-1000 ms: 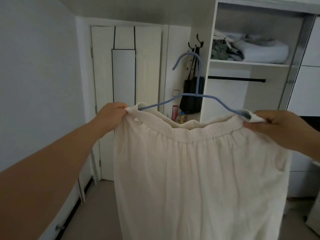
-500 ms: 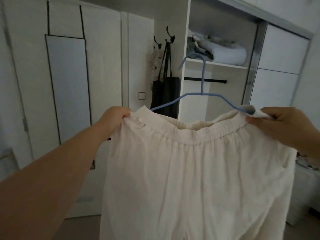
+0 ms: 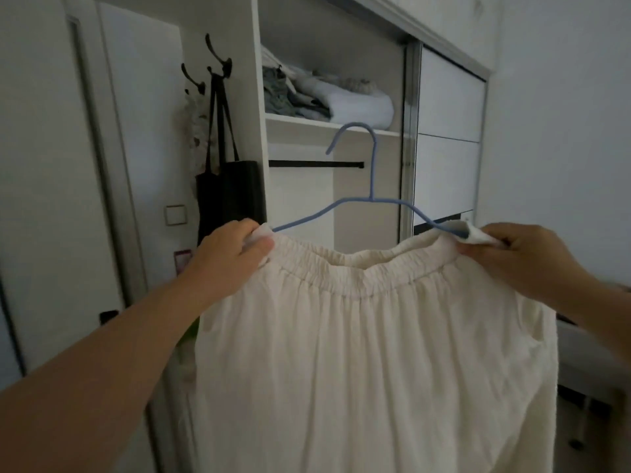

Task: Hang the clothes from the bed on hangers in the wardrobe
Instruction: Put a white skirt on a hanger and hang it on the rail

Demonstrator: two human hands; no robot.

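A cream garment (image 3: 368,353) is stretched over a blue hanger (image 3: 374,186); the left hand (image 3: 232,257) and right hand (image 3: 515,254) pinch its waistband ends. The wardrobe rail (image 3: 316,164) is bare, so hanging remains.

A bedroom or dressing corner in a home.

An open white wardrobe (image 3: 406,138) has folded linens (image 3: 345,100) stacked on its upper shelf (image 3: 307,122) and a bare black hanging rail (image 3: 316,164) below; beside it, wall hooks (image 3: 218,63) carry a dark tote bag (image 3: 232,196), next to a white panelled door (image 3: 136,131) and a light switch (image 3: 176,215).
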